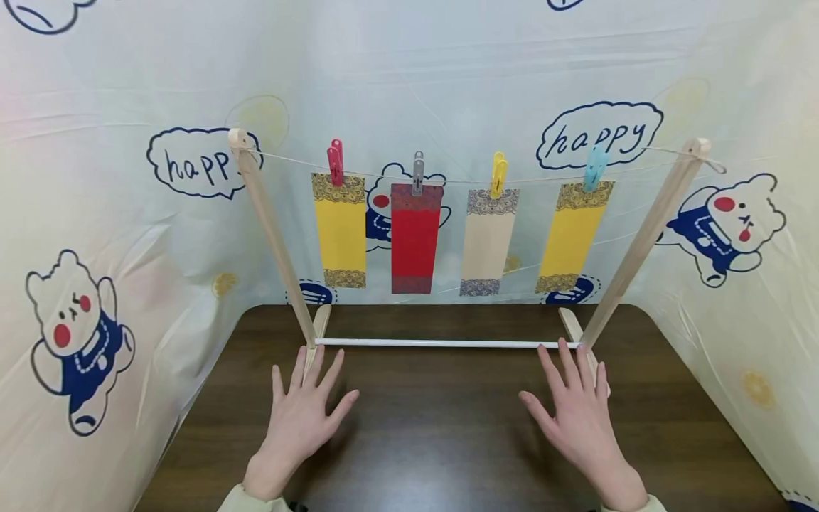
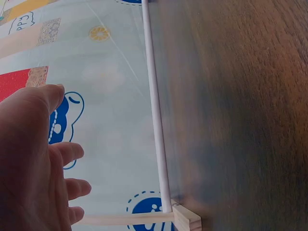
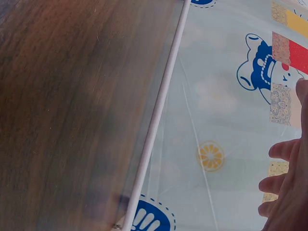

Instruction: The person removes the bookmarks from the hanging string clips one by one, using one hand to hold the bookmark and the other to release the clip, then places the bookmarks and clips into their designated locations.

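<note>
My left hand [image 1: 303, 416] is spread, fingers straight, in front of the left foot of a wooden stand [image 1: 275, 235]. My right hand [image 1: 579, 423], also spread, lies in front of the stand's right post. Neither hand holds anything. A thin string [image 1: 288, 158] runs between the post tops. From it hang a yellow card [image 1: 340, 231] on a pink clothespin [image 1: 335, 162], a red card [image 1: 414, 242] on a grey clothespin [image 1: 418, 174], a beige card [image 1: 489, 242] on a yellow clothespin [image 1: 498, 176], and another yellow card [image 1: 574, 231] on a blue clothespin [image 1: 595, 168].
A white rod [image 1: 435, 343] joins the two posts low down, just beyond the fingertips. The stand is on a dark wooden table [image 1: 422, 434]. Behind and at the sides hangs a pale cloth [image 1: 409, 78] printed with bears and the word happy.
</note>
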A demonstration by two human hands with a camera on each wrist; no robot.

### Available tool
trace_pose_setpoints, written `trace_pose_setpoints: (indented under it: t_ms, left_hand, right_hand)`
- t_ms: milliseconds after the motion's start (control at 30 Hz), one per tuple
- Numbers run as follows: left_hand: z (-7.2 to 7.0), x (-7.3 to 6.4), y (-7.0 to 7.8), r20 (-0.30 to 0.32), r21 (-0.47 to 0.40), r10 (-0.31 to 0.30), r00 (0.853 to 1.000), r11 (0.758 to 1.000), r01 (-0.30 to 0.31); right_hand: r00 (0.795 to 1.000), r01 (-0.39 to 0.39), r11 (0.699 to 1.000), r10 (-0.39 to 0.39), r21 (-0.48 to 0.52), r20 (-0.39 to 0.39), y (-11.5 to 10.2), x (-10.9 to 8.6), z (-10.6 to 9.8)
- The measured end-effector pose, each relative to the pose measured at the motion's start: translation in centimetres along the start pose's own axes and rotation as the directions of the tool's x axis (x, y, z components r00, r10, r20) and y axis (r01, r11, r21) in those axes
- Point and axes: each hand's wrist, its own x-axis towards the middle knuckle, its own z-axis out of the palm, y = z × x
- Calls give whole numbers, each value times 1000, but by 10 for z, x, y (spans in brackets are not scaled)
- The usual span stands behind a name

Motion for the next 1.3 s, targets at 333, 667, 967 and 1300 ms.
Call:
trace_pose_setpoints:
  t_ms: [333, 667, 967, 1300]
  left_hand:
    - [-5, 0, 2, 10, -3, 0, 1000, 1000, 0]
    - [-2, 3, 3, -97, -95, 5, 995, 995, -14]
    - [-5, 9, 9, -322, -170, 43, 946, 980, -103]
    - [-10, 15, 11, -412, -248, 45, 910, 956, -159]
  right_hand:
    - [1000, 10, 1000, -10, 7, -6, -4, 4, 0]
    - [1000, 26, 997, -25, 68, -15, -14, 13, -2]
    - [994, 90, 986, -81, 137, -71, -29, 30, -7]
    - [979, 189, 969, -174, 158, -101, -50, 50, -19]
